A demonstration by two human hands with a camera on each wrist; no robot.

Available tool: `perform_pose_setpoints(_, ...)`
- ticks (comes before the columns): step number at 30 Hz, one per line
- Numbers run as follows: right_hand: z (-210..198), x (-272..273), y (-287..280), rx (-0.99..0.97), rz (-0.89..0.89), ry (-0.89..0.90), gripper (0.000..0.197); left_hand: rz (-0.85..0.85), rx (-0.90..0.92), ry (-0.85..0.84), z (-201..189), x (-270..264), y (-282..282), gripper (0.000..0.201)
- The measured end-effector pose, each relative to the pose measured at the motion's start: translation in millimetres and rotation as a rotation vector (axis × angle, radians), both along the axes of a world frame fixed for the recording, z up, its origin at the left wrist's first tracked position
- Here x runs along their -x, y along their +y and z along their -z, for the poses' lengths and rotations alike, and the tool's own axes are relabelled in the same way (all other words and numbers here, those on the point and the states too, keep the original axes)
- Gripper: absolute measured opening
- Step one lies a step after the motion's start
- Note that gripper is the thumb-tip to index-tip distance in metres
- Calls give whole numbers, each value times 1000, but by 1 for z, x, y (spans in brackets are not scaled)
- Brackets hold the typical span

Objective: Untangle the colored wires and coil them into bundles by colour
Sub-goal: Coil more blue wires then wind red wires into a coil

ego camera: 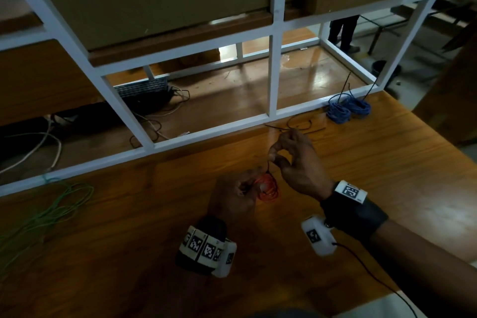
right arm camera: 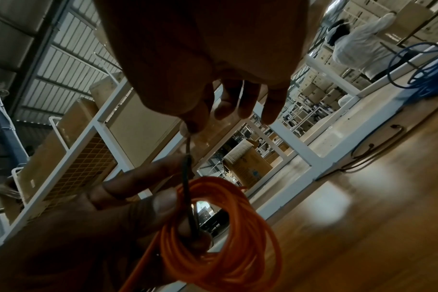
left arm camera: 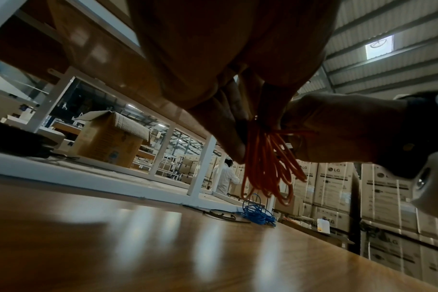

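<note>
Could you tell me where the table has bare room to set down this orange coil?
Bare wood lies right of the right hand and between the green wire and the left hand. It is crowded near the blue coils and black ties.

Two bare hands and forearms are seen, without sleeves. On the left wrist, a black strap (ego camera: 206, 245) is wrapped by a white band printed with square black-and-white coded markers. On the right wrist, a black cuff (ego camera: 353, 217) carries a similar marker tag, and a white rounded camera housing (ego camera: 318, 236) is attached, from which a thin black cable (ego camera: 374, 273) trails.
</note>
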State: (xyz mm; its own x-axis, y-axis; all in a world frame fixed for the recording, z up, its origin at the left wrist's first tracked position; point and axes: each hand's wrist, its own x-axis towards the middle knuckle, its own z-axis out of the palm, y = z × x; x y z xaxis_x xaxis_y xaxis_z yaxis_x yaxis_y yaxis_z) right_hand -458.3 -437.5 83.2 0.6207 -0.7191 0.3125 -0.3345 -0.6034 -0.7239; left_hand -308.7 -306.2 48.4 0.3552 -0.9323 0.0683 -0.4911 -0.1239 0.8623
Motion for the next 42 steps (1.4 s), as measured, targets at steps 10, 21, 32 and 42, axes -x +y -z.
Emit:
perform_pose_setpoints(10, -8, 3, -21, -458, 128, -292, 16, 89, -52, 18, 5, 8, 8, 29)
perform_pose_setpoints(21, -2, -3, 8, -1003, 19, -422, 20, 64, -71, -4, 29, 4, 7, 23)
perform_pose_setpoints(32, -24, -7, 12, -932, -24, -477, 28, -34, -71, 435, 34, 0, -5, 13)
perform_pose_setpoints(42, -20, -16, 15, -821, 14, -375, 25, -65, -171, 488, 44, -8, -4, 18)
